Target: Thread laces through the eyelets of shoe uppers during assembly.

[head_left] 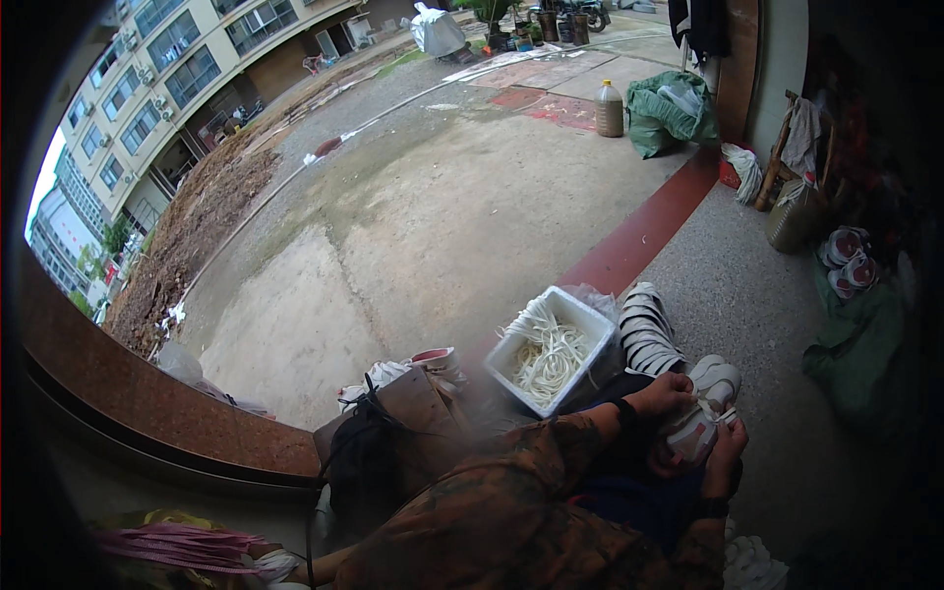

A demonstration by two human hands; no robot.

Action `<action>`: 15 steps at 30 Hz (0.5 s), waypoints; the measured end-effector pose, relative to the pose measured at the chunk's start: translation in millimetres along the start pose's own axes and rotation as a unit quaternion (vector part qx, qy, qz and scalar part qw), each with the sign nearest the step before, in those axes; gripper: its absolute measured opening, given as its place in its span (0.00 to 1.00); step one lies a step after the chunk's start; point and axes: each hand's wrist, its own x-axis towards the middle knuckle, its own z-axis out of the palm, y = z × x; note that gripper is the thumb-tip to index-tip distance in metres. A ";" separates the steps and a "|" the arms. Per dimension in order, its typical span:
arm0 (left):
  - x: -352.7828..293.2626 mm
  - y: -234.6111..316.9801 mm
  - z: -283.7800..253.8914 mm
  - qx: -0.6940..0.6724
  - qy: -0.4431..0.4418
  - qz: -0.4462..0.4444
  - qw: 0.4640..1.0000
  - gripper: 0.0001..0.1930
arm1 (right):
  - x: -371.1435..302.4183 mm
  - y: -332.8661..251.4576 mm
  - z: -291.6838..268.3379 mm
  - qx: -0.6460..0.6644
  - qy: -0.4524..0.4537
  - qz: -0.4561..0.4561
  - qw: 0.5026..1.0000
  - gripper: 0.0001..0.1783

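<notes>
A pale shoe with reddish patches [692, 439] rests at my lap, its opening toward me. My left hand [663, 395] is closed in a pinch at the shoe's upper, beside the white shoelace [704, 405]. On the other side my right hand [727, 447] is closed on a lace end by the shoe's edge. The lace runs across the shoe's front between both hands. Another white shoe [718, 379] sits just beyond. Left of my hands stands a white foam box [582, 385] holding a tangled heap of white laces [551, 362].
A curved stack of white shoe-like pieces [646, 332] stands beside the box. Pink laces [182, 547] lie at lower left, near a dark bag [364, 462]. Bundled shoes [848, 262] lie at right. Beyond the red threshold strip [644, 236] are a jug [609, 110] and a green sack [672, 110].
</notes>
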 end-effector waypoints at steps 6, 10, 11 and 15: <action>-0.2 -3.8 -1.0 -0.011 -0.001 -0.001 1.000 0.07 | -10.2 -10.6 -3.1 -0.020 0.014 0.016 1.000 0.19; -1.4 0.1 0.7 0.000 -0.005 -0.004 1.000 0.06 | -4.9 3.8 -6.4 -0.031 0.047 0.016 0.998 0.15; -2.8 -0.8 -1.3 0.000 -0.002 -0.005 1.000 0.06 | -9.3 -3.5 -1.6 -0.031 0.043 0.017 0.998 0.15; 1.2 0.5 2.9 0.017 -0.009 0.007 1.000 0.06 | 3.7 9.0 3.2 -0.231 0.076 -0.104 0.964 0.11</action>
